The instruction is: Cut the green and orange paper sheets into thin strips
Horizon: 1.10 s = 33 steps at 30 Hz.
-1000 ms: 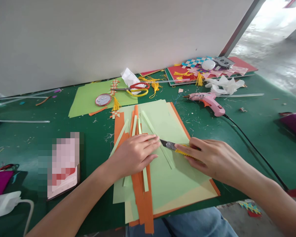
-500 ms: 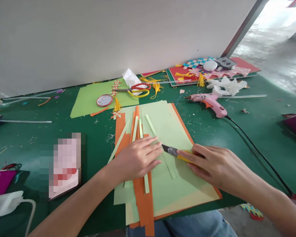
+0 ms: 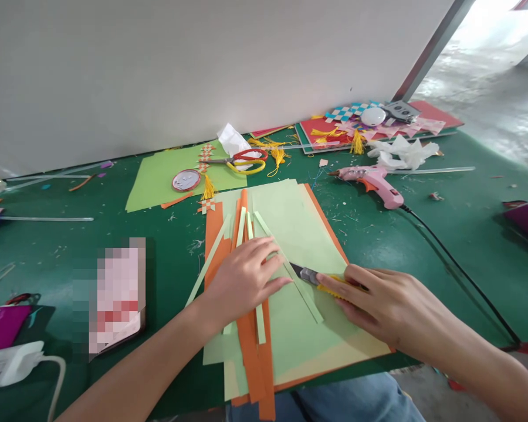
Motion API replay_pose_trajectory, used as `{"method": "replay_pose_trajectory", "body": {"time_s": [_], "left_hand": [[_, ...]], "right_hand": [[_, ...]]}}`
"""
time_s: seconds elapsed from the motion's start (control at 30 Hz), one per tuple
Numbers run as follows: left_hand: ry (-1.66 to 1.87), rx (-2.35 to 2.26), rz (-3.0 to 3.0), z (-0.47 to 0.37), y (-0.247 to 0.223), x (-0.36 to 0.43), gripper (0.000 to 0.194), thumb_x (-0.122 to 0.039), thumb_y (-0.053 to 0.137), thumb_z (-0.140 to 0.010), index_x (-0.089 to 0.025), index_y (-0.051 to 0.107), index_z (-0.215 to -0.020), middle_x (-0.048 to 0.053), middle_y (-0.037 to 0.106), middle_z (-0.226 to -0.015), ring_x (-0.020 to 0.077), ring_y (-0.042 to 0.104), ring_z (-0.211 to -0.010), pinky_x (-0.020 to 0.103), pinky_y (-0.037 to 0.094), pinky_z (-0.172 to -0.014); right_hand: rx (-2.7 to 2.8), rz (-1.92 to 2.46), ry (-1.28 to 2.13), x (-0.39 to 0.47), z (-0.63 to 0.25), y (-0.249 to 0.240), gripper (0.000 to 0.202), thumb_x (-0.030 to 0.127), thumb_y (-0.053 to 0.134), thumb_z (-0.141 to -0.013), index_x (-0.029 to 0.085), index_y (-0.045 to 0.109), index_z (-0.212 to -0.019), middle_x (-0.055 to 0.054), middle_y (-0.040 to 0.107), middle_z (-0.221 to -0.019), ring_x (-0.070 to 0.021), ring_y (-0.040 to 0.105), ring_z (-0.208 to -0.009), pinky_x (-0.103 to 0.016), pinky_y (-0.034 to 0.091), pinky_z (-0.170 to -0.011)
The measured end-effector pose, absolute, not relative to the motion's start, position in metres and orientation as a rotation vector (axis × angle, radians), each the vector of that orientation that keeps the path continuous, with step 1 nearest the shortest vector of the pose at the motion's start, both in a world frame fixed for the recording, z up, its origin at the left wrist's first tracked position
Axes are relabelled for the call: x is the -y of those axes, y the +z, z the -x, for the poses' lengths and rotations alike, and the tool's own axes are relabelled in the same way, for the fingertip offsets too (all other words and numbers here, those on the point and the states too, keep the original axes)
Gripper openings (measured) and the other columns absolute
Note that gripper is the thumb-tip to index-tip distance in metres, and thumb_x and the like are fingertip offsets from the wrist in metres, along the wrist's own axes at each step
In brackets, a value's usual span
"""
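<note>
My right hand [image 3: 378,299] is wrapped round a yellow utility knife [image 3: 332,285], its dark blade pointing left. The blade tip is close beside a narrow light green paper strip [image 3: 305,298] lying slantwise over a stack of light green paper [image 3: 317,234]. My left hand [image 3: 246,278] rests over the left part of the stack, fingers bent in and closed at the strip's left edge; the exact contact is partly hidden. Under and around this hand lie more green strips [image 3: 209,261] and long orange paper strips [image 3: 257,363]. Orange sheets show at the stack's edges.
A pink glue gun [image 3: 374,181] with a black cord lies at right. Behind the stack are scissors [image 3: 249,161], a round tin [image 3: 186,180], yellow tassels [image 3: 207,189] and crumpled tissue [image 3: 405,152]. A phone [image 3: 118,299] and white charger [image 3: 13,366] are at left.
My left fingers have bent inward from lying flat. The slanted green strip has shifted, its near end swinging right. My right hand and the knife have moved slightly towards me.
</note>
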<state>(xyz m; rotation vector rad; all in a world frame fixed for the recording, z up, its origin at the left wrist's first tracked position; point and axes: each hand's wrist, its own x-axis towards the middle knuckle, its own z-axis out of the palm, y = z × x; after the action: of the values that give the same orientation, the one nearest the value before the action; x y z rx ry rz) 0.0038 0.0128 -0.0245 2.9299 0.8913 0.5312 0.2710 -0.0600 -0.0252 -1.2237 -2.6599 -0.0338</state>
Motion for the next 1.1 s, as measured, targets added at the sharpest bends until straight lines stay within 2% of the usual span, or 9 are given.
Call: {"method": "replay_pose_trajectory", "body": {"time_s": [0.27,1.1], "left_hand": [[0.503,-0.877,-2.968,-0.0018,-0.0242,-0.0141,0.037,-0.045,0.053,-0.094,-0.012,0.064,-0.106,0.012,0.067,-0.110,0.0289,0.058,-0.119,0.045,0.049,-0.102],[0.505,-0.867,-2.973,-0.0017,-0.0236,-0.0155,0.034,-0.043,0.054,-0.094,-0.012,0.065,-0.103,0.012,0.068,-0.107,0.0299,0.058,-0.119,0.045,0.051,-0.099]], "right_hand": [[2.676,1.228,-0.028,0.0588,-0.2711,-0.0253,0.035,0.026,0.040,-0.098,0.023,0.052,-0.131,-0.001,0.054,-0.082,-0.0134,0.054,-0.061,-0.032,0.035,-0.053],[2.665,1.226,-0.058,0.0547,-0.2686,-0.0225,0.034,0.025,0.041,-0.098,0.023,0.054,-0.129,-0.001,0.055,-0.080,-0.0131,0.055,-0.060,-0.031,0.035,-0.053]]}}
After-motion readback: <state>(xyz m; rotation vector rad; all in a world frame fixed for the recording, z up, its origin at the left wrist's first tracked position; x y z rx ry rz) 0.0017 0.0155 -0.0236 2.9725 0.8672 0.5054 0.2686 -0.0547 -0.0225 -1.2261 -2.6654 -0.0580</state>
